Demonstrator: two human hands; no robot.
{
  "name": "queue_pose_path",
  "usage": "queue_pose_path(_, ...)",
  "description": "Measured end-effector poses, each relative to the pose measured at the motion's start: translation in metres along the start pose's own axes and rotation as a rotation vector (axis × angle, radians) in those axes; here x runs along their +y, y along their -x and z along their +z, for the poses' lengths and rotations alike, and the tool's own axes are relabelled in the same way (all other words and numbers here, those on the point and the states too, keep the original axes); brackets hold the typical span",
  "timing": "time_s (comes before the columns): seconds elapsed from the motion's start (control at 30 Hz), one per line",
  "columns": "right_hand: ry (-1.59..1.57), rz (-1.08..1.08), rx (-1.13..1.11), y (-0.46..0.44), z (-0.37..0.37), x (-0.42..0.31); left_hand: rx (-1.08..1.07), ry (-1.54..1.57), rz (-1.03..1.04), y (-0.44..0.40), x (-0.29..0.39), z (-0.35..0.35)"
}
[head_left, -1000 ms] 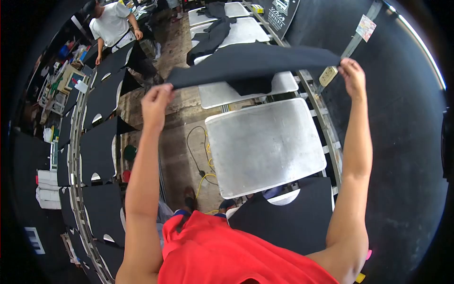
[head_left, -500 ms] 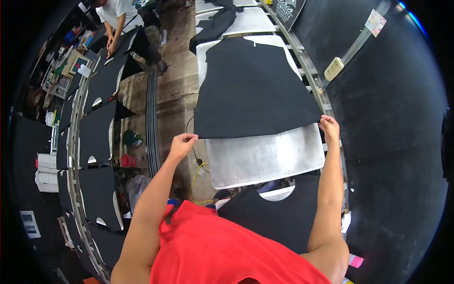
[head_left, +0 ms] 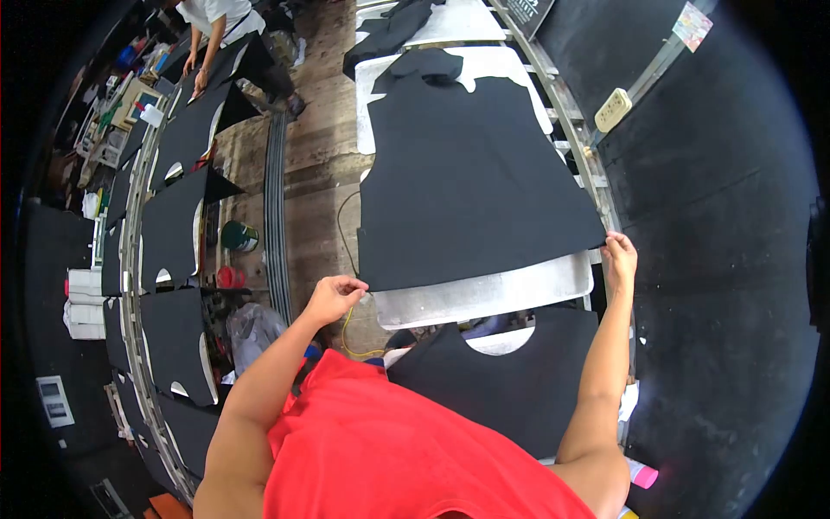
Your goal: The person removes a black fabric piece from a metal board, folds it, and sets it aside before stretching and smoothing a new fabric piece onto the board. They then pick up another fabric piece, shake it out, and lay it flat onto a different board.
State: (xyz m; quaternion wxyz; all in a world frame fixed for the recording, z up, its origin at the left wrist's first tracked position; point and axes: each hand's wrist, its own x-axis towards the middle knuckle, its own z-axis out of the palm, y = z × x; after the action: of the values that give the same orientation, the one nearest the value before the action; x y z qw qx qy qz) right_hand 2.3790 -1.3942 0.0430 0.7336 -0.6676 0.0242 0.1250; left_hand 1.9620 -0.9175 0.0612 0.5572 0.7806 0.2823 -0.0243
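Hands (head_left: 330, 300) apart, fingers (head_left: 351, 285) pinching cloth (head_left: 475, 182)

Left hand (head_left: 335, 299) and right hand (head_left: 619, 259) in wide-apart pinches

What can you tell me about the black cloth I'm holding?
The black cloth is a plain, matte piece of thin-looking fabric with no print visible. Its long near edge is drawn nearly straight and slants slightly, its corners pinched by your left hand and right hand. It narrows toward the far end, where part looks bunched or folded at the left. It spreads over most of the silver board and part of the pale board beyond; whether it fully touches them is unclear.
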Motion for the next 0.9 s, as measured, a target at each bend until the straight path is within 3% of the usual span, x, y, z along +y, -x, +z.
queue_pose_path(0.3, 0.098, -0.021, 0.038, 0.027, -0.033, 0.013, -0.083, -0.118, -0.056, 0.032, 0.012, 0.005)
queue_pose_path(0.9, 0.155, -0.011, 0.081, 0.080, -0.063, 0.019, -0.281, -0.062, -0.118, 0.059, -0.008, 0.016)
